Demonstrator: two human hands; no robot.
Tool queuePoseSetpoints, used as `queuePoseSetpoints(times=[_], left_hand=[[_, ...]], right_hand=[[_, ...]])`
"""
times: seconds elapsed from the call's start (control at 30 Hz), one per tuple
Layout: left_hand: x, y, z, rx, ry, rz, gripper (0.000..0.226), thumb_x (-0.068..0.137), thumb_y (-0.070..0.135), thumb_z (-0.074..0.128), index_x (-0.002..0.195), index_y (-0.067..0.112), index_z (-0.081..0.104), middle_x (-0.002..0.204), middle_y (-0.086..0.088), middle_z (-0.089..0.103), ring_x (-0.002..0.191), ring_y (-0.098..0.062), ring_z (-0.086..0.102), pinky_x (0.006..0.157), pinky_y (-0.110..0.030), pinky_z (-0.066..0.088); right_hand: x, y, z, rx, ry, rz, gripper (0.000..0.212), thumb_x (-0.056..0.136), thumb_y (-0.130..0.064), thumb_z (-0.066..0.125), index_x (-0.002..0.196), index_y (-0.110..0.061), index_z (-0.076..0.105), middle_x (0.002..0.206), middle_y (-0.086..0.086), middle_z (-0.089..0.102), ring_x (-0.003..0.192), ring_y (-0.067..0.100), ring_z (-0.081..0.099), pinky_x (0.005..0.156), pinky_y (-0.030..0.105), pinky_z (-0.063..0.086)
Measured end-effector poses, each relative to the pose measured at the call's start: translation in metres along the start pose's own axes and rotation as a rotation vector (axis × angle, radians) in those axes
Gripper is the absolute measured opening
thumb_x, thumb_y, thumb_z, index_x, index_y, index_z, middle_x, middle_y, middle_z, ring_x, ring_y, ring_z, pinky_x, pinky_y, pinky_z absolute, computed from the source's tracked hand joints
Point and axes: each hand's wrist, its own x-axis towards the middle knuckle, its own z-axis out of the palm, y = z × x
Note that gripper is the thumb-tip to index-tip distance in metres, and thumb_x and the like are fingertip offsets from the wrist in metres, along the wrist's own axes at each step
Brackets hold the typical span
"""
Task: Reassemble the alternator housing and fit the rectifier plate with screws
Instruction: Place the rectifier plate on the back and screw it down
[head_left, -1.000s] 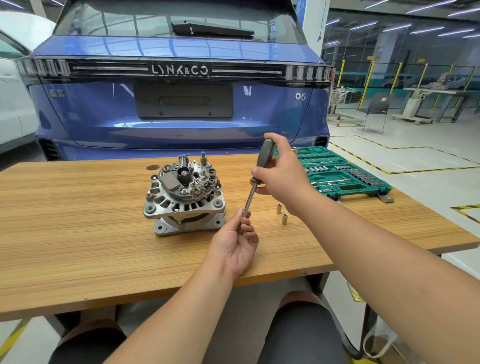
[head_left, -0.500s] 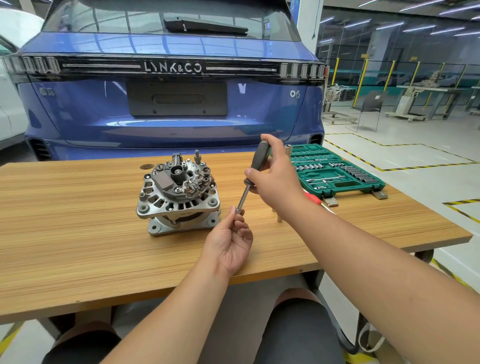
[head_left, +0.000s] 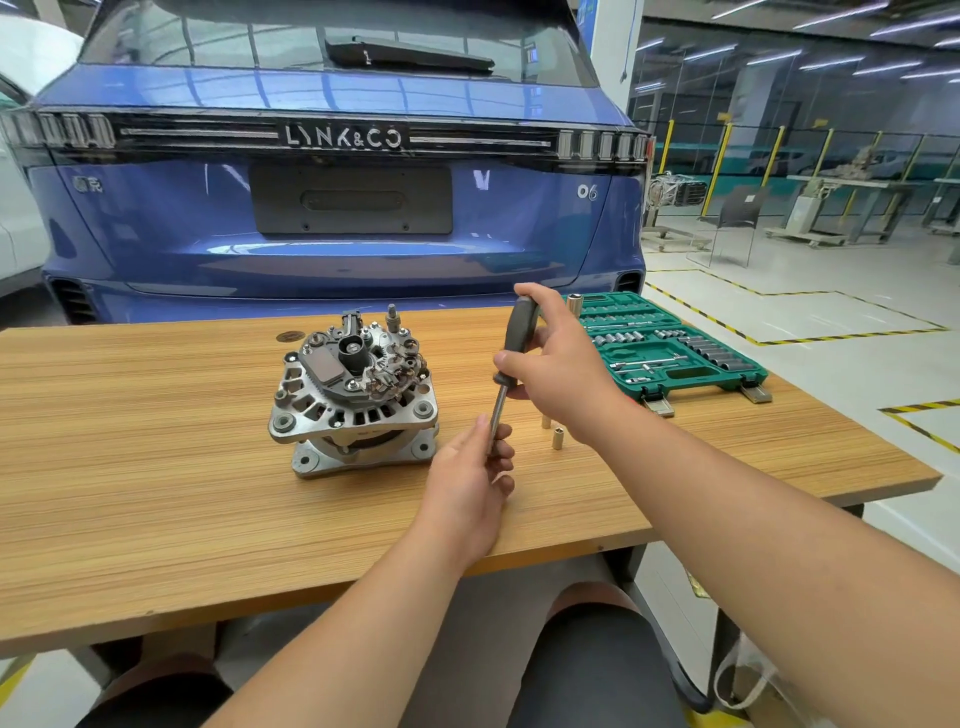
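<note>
Alternator: stood on the wooden desk, rectifier side up, left of both hands.
Right hand: its grip was curled round the dark handle of a screwdriver, held tilted above the desk.
Left hand: its grip pinched the lower end of the screwdriver shaft.
Spacers: two small metal sleeves stood upright near the right wrist.
Socket case: lay open at the desk's far right.

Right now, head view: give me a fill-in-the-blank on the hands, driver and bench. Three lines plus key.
1. The right hand grips the screwdriver by its ____.
2. The left hand pinches the driver's ____ end.
3. The alternator sits on the ____ table.
4. The socket set lies in an open ____ case.

Missing words: handle; tip; wooden; green
</note>
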Motion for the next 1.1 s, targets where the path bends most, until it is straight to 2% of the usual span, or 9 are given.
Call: queuePoseSetpoints(times=[0.1,0.2,0.27,0.4,0.53,0.63,0.83,0.97,1.1], left_hand=[[0.001,0.000,0.002,0.402,-0.094,0.194,0.017,0.099,0.031,0.056,0.088,0.030,0.068,0.068,0.015,0.059,0.070,-0.011,0.051,0.068,-0.031,0.040],[0.003,0.004,0.005,0.626,-0.099,0.221,0.017,0.086,0.051,0.055,0.092,0.037,0.062,0.060,0.023,0.057,0.069,-0.010,0.049,0.068,-0.034,0.039],[0.006,0.006,0.006,0.567,0.013,0.209,0.031,0.080,0.062,0.056,0.086,0.032,0.058,0.054,0.018,0.051,0.066,-0.013,0.047,0.069,-0.036,0.038],[0.015,0.004,0.003,0.424,0.055,0.210,0.043,0.073,0.071,0.062,0.078,0.029,0.054,0.054,0.015,0.043,0.062,-0.016,0.040,0.071,-0.039,0.033],[0.019,0.001,0.001,0.484,0.015,0.229,0.055,0.065,0.082,0.059,0.072,0.028,0.047,0.059,0.008,0.039,0.061,-0.018,0.035,0.071,-0.042,0.029],[0.020,0.000,-0.001,0.451,-0.020,0.218,0.056,0.066,0.083,0.059,0.066,0.029,0.043,0.055,0.011,0.036,0.052,-0.012,0.031,0.064,-0.039,0.025],[0.018,-0.003,-0.001,0.533,-0.024,0.228,0.056,0.068,0.083,0.056,0.067,0.029,0.044,0.056,0.011,0.037,0.055,-0.013,0.033,0.067,-0.040,0.027],[0.019,-0.003,-0.001,0.548,-0.047,0.220,0.050,0.070,0.076,0.058,0.071,0.028,0.044,0.056,0.012,0.035,0.051,-0.010,0.031,0.064,-0.038,0.026],[0.018,-0.001,0.000,0.575,0.005,0.202,0.040,0.078,0.064,0.058,0.071,0.026,0.048,0.053,0.014,0.040,0.053,-0.011,0.037,0.064,-0.036,0.030]], right_hand=[[-0.009,-0.002,-0.004,-0.218,-0.042,-0.104,0.069,0.091,-0.012,0.072,0.144,-0.040,0.037,0.124,0.008,0.060,0.100,0.028,0.068,0.084,0.044,0.062],[-0.018,0.000,-0.002,-0.360,-0.189,-0.146,0.053,0.098,-0.031,0.064,0.145,-0.042,0.043,0.124,-0.001,0.063,0.105,0.018,0.065,0.089,0.037,0.058],[-0.015,0.001,-0.008,-0.269,-0.203,-0.093,0.040,0.104,-0.045,0.048,0.143,-0.037,0.050,0.116,-0.007,0.068,0.099,0.010,0.067,0.085,0.037,0.058],[0.017,0.021,-0.040,-0.428,0.131,0.069,0.036,0.104,-0.039,0.044,0.111,-0.015,0.070,0.095,0.003,0.070,0.085,0.023,0.066,0.073,0.039,0.053],[0.027,0.060,-0.056,-1.001,-0.135,0.337,0.016,0.095,-0.028,0.056,0.094,-0.013,0.063,0.088,0.006,0.063,0.077,0.022,0.062,0.060,0.032,0.048],[0.023,0.085,-0.050,-1.205,-0.232,0.385,0.009,0.094,-0.019,0.057,0.102,-0.018,0.055,0.082,0.000,0.050,0.069,0.016,0.051,0.050,0.030,0.040],[0.024,0.104,-0.045,-1.260,-0.234,0.373,0.029,0.093,-0.004,0.052,0.121,-0.014,0.053,0.082,0.002,0.048,0.069,0.019,0.049,0.054,0.032,0.041],[0.020,0.107,-0.047,-1.219,-0.183,0.354,0.051,0.094,-0.002,0.050,0.143,-0.011,0.037,0.114,0.012,0.064,0.093,0.029,0.061,0.063,0.036,0.046],[0.019,0.097,-0.049,-0.985,-0.047,0.401,0.045,0.096,-0.005,0.049,0.138,-0.016,0.038,0.096,0.007,0.055,0.080,0.023,0.060,0.053,0.032,0.043]])
